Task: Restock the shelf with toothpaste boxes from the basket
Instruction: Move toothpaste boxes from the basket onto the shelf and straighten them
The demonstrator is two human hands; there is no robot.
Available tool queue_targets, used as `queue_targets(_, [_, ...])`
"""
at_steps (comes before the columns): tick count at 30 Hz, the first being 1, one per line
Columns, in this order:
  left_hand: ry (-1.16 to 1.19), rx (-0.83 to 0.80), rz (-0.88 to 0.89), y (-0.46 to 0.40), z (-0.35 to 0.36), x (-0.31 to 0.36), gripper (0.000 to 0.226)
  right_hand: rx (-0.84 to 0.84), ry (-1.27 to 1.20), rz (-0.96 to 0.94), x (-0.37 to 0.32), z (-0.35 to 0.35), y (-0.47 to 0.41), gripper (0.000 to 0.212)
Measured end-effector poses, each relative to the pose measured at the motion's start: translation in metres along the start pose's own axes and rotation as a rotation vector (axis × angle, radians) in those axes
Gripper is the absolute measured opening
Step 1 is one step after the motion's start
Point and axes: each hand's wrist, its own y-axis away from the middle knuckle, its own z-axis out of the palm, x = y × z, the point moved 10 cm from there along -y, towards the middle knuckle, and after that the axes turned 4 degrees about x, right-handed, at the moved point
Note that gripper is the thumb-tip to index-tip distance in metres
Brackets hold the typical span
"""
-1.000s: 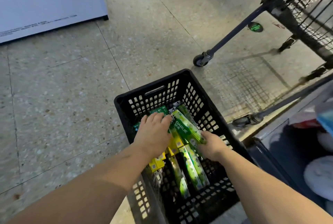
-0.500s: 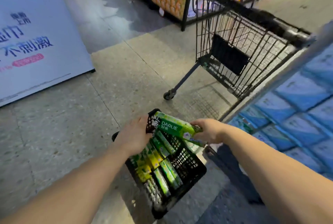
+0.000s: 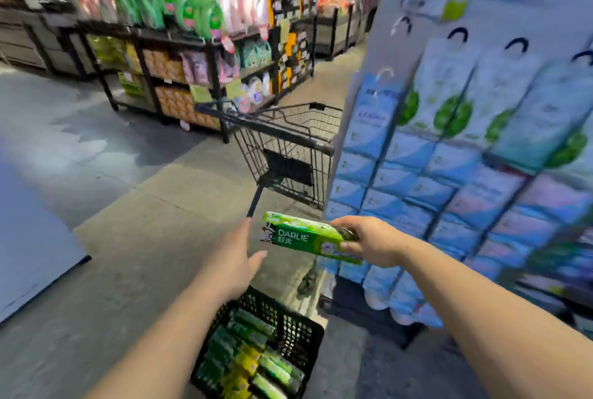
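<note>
A green Darlie toothpaste box (image 3: 303, 237) is held level in the air above the floor, gripped at its right end by my right hand (image 3: 369, 243). My left hand (image 3: 234, 257) hovers just left of the box with fingers apart, touching nothing. Below them on the floor stands the black plastic basket (image 3: 298, 328), holding several green and yellow toothpaste boxes (image 3: 253, 363). My left forearm hides the basket's left side.
A black wire shopping cart (image 3: 282, 148) stands ahead. A tall display (image 3: 465, 154) of blue and white packs fills the right. Dark shelving (image 3: 192, 55) with mixed goods runs across the far left. A white panel (image 3: 29, 238) stands at the left.
Both hands rose out of the basket with the green box. My left hand let go of the box's left end. The view tilted up from the floor to the aisle.
</note>
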Motion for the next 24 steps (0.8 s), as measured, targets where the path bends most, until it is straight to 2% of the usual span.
queue_targets(7, [0.048, -0.150, 0.350, 0.022, 0.029, 0.179, 0.080, 0.174, -0.019, 0.299, 0.097, -0.092, 0.163, 0.051])
queue_targets(15, [0.130, -0.371, 0.684, 0.135, 0.104, 0.401, 0.080, 0.388, -0.063, 0.652, 0.222, -0.147, 0.408, 0.050])
queue_targets(24, [0.252, -0.528, 0.783, 0.260, 0.171, 0.581, 0.082, 0.462, -0.037, 0.838, 0.317, -0.189, 0.613, 0.049])
